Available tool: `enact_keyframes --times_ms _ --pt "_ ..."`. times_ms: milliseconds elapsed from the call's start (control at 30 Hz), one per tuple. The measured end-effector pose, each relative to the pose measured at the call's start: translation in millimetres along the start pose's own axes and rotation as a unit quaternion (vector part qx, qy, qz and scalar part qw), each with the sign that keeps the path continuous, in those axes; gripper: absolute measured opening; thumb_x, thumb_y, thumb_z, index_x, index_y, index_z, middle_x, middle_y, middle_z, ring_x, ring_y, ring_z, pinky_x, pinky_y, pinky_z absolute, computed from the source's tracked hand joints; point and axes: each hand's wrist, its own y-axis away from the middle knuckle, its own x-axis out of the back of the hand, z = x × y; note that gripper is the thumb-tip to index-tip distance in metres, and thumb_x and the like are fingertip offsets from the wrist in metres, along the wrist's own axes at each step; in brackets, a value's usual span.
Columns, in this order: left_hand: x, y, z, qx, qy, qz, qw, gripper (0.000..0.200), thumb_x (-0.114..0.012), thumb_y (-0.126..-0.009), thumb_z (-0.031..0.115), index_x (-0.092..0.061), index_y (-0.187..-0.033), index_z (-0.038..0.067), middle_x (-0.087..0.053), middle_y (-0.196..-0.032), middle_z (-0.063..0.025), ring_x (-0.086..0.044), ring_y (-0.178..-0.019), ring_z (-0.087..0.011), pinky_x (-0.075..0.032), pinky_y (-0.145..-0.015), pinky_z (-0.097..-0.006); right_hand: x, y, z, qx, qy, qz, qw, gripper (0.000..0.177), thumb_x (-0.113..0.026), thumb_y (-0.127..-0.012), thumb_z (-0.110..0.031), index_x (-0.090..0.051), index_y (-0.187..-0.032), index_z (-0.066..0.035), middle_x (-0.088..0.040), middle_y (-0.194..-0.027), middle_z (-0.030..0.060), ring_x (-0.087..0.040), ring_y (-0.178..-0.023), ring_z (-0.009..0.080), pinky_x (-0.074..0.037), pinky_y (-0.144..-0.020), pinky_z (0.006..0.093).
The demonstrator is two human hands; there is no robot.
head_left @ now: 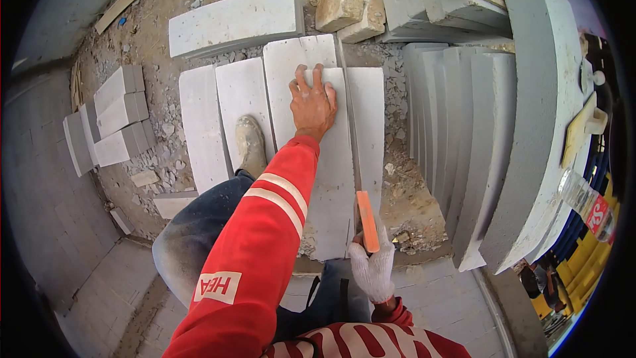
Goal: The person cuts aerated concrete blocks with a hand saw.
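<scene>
My bare left hand (313, 105) presses on a long white concrete block (324, 179), its fingers spread over the top face. My right hand (372, 266), in a white knitted glove, is closed around the orange handle (368, 220) of a handsaw. The saw's thin blade (353, 126) runs away from me along the right side of that block, between it and another white block (368, 103). How deep the blade sits cannot be made out. More white blocks (204, 126) lie side by side to the left, and my boot (251, 146) stands on one of them.
A single block (233, 21) lies across the far side, near two rough stones (340, 4). Upright blocks (457, 132) stand in a row at right, beside a plastic bottle (586, 204). Small cut pieces (121, 106) and rubble lie left, near a wall (53, 179).
</scene>
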Motion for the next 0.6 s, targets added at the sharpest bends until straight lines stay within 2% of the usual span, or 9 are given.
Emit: enact_keyframes --times_ms 133,267,333,367,400,433,467,533,600 --pt "4 1 4 0.016 -0.008 -0.013 1.0 0.044 -0.055 -0.098 0.023 -0.051 -0.141 0.018 -0.04 -0.144 -0.0159 -0.052 -0.123 -0.0426 -0.059 -0.087 -0.0538 27 13 -44 -0.081 0.028 -0.013 0.996 0.045 -0.073 -0.086 -0.013 -0.061 -0.126 0.004 -0.066 -0.081 0.0092 -0.064 -0.071 0.0187 -0.055 -0.069 0.0334" --pt "8 1 7 0.019 0.008 0.013 1.0 0.043 -0.055 -0.096 0.026 -0.058 -0.138 0.017 -0.043 -0.144 -0.0166 -0.052 -0.122 -0.0424 -0.058 -0.087 -0.0544 9 -96 -43 -0.06 0.006 -0.04 0.997 0.046 -0.074 -0.088 -0.014 -0.061 -0.128 0.005 -0.068 -0.082 0.0152 -0.068 -0.07 0.0235 -0.054 -0.067 0.0349" --pt "0 1 2 0.003 -0.005 0.036 0.999 0.044 -0.055 -0.095 0.027 -0.057 -0.139 0.017 -0.044 -0.146 -0.0167 -0.053 -0.122 -0.0433 -0.055 -0.09 -0.0538 -14 -154 -37 0.039 -0.005 0.012 0.999 0.05 -0.072 -0.091 -0.014 -0.058 -0.135 0.005 -0.07 -0.088 0.0215 -0.068 -0.072 0.0316 -0.053 -0.069 0.0372" --pt "1 0 1 0.002 -0.012 0.028 1.0 0.044 -0.054 -0.096 0.027 -0.056 -0.139 0.017 -0.044 -0.147 -0.0167 -0.053 -0.122 -0.0433 -0.055 -0.091 -0.0546 -15 -152 -47 0.009 -0.005 -0.008 1.0 0.057 -0.07 -0.093 -0.015 -0.052 -0.143 0.005 -0.07 -0.096 0.027 -0.069 -0.081 0.0407 -0.054 -0.074 0.0415" --pt "3 0 1 -0.002 -0.009 0.025 1.0 0.044 -0.053 -0.097 0.027 -0.055 -0.14 0.018 -0.043 -0.147 -0.0165 -0.053 -0.123 -0.0427 -0.054 -0.092 -0.0546 -23 -147 -31 0.077 -0.006 0.03 0.997 0.063 -0.071 -0.093 -0.017 -0.047 -0.147 0.004 -0.069 -0.103 0.0308 -0.071 -0.091 0.0438 -0.055 -0.078 0.0449" --pt "3 1 0 -0.008 -0.017 0.028 0.999 0.043 -0.053 -0.097 0.027 -0.055 -0.14 0.019 -0.043 -0.147 -0.0159 -0.053 -0.124 -0.0419 -0.054 -0.093 -0.0547 -27 -136 -27 0.029 -0.027 0.021 0.999 0.067 -0.072 -0.092 -0.018 -0.045 -0.15 0.002 -0.068 -0.114 0.0324 -0.068 -0.102 0.0473 -0.055 -0.083 0.0464" --pt "2 0 -2 -0.011 -0.017 0.029 0.999 0.043 -0.052 -0.098 0.028 -0.054 -0.14 0.021 -0.043 -0.147 -0.015 -0.052 -0.126 -0.0416 -0.054 -0.094 -0.0542 -23 -119 -35 -0.042 0.018 -0.013 0.999 0.07 -0.074 -0.091 -0.021 -0.044 -0.151 -0.001 -0.066 -0.12 0.0322 -0.067 -0.102 0.048 -0.056 -0.083 0.0466" --pt "-4 -7 2 -0.018 -0.01 0.037 0.999 0.044 -0.051 -0.098 0.028 -0.054 -0.141 0.021 -0.043 -0.148 -0.0148 -0.052 -0.127 -0.0415 -0.054 -0.094 -0.0541 -29 -68 -6 0.126 0.09 0.1 0.983 0.072 -0.074 -0.092 -0.023 -0.042 -0.154 -0.004 -0.068 -0.113 0.0308 -0.067 -0.095 0.0498 -0.057 -0.078 0.0481" --pt "-2 2 -6 -0.008 -0.03 0.018 0.999 0.044 -0.051 -0.099 0.028 -0.054 -0.142 0.022 -0.042 -0.148 -0.0146 -0.052 -0.128 -0.0414 -0.054 -0.095 -0.054 -32 -17 25 0.01 -0.014 0.035 0.999 0.076 -0.074 -0.092 -0.024 -0.038 -0.156 -0.007 -0.07 -0.105 0.0288 -0.068 -0.086 0.0502 -0.057 -0.072 0.0494"
